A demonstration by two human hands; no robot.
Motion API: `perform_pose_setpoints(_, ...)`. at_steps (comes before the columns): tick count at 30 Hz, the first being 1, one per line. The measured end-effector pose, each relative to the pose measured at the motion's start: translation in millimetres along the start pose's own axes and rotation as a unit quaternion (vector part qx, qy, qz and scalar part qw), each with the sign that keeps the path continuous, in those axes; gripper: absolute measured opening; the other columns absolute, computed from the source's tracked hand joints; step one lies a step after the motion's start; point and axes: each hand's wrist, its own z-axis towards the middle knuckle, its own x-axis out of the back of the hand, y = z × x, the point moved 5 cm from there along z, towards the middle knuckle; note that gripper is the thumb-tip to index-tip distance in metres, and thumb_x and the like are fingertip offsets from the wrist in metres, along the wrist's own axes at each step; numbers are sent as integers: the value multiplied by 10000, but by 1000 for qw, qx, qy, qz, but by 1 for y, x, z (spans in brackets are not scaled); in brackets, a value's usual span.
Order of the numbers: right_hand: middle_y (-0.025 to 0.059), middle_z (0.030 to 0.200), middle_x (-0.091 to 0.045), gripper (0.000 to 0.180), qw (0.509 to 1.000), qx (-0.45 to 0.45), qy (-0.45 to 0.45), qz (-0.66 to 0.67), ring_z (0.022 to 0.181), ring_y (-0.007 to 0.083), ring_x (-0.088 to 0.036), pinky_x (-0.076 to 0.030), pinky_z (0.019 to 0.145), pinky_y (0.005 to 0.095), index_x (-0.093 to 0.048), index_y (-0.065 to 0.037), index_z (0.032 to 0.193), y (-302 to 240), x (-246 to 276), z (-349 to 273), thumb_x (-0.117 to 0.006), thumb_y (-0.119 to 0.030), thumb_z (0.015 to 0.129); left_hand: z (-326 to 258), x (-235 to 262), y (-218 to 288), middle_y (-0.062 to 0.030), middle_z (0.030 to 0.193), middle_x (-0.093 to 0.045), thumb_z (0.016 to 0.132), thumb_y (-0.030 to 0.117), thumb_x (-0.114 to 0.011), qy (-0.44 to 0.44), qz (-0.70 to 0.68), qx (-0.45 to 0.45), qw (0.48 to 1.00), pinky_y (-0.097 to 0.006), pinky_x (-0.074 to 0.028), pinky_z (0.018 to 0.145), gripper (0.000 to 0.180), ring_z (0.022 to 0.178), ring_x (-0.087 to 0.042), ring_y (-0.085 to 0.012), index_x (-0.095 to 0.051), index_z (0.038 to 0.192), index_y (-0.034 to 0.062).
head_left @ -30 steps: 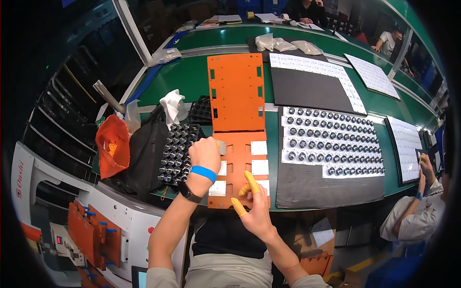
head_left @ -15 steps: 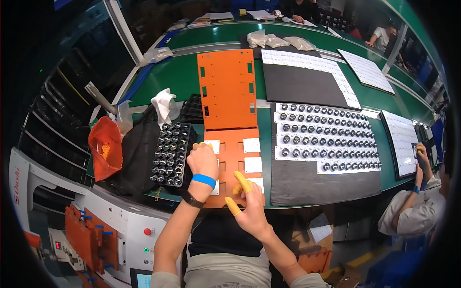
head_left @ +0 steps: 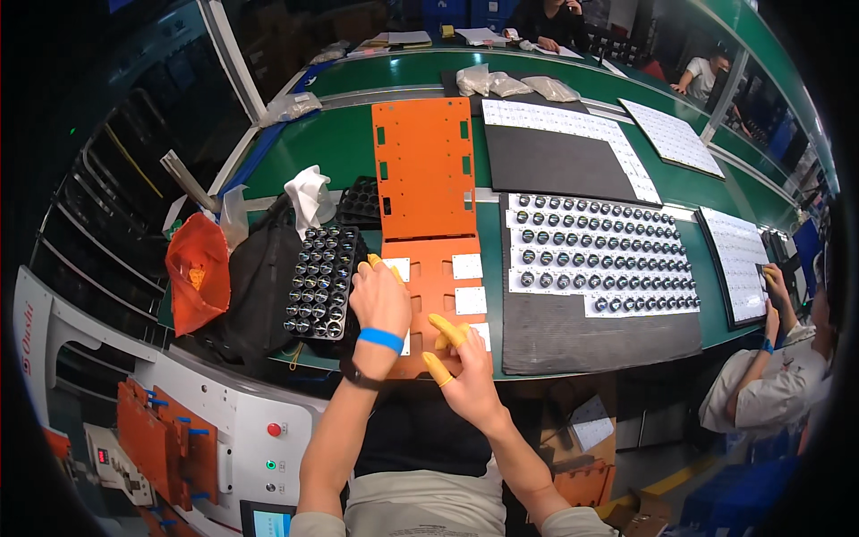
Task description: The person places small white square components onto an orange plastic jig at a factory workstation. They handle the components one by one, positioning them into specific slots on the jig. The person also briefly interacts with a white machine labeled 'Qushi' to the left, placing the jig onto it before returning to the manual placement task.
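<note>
An orange hinged fixture (head_left: 429,358) lies opened out, its lid (head_left: 425,166) folded back on the far side. Square white boards, such as the one at the right (head_left: 470,301), sit in its two columns. My left hand (head_left: 380,300), back upward, covers part of the left column. Its fingers curl down, yellow cots showing at the tips; whatever they grip is hidden. Above the near right board hovers my right hand (head_left: 467,371), thumb and fingers apart, holding nothing. Left of the fixture stands a black tray (head_left: 351,268) of round, shiny lens-like parts (head_left: 315,295).
Right of the fixture, white panels with rows of black round parts (head_left: 591,259) lie on a dark foam sheet (head_left: 546,340). An orange bag (head_left: 199,273) and a crumpled white cloth (head_left: 307,197) are at the left. A co-worker's hands (head_left: 775,291) work at the far right.
The whole view has shifted slightly. My left hand stays over the left column with its fingers curled, and my right hand remains spread over the near right side.
</note>
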Motion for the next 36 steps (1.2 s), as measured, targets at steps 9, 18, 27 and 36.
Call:
perform_pose_setpoints(9, 187, 1286, -580, 589, 988, 86, 121, -46, 1183, 334, -519, -407, 1037, 420, -489, 6, 1417, -25, 46, 121, -711, -184, 905, -143, 49, -22, -210, 1088, -530, 877, 176, -722, 3, -239, 2, 971, -460, -460, 814, 658, 968, -530, -401, -444, 1437, -31)
perform_pose_setpoints(18, 117, 1027, -637, 614, 991, -84, 98, 45, 801, 189, -638, -547, 707, 341, -502, -42, 1389, 77, 26, 238, -744, -347, 915, -161, 17, -71, -119, 864, -620, 760, 282, -866, -22, -306, 43, 951, -396, -501, 643, 709, 731, -601, -276, -580, 1352, 16)
perform_pose_setpoints(27, 128, 1174, -677, 486, 976, 183, 14, -117, 1141, 255, -633, -409, 1110, 425, -571, -8, 1366, 7, 68, 82, -668, -138, 909, -151, 0, -81, -108, 589, -601, 805, 390, -832, -84, -415, 32, 905, -358, -479, 530, 635, 490, -576, -266, -637, 1286, 26)
perform_pose_setpoints(36, 179, 1542, -398, 785, 994, 97, -24, -51, 1443, 349, -373, -301, 1188, 473, -516, -37, 1423, 21, 24, -21, -831, -302, 754, -155, -47, -77, 32, 751, -627, 849, 65, -805, -195, -678, 99, 702, -222, -437, 569, 592, 611, -502, -24, -534, 1368, -26)
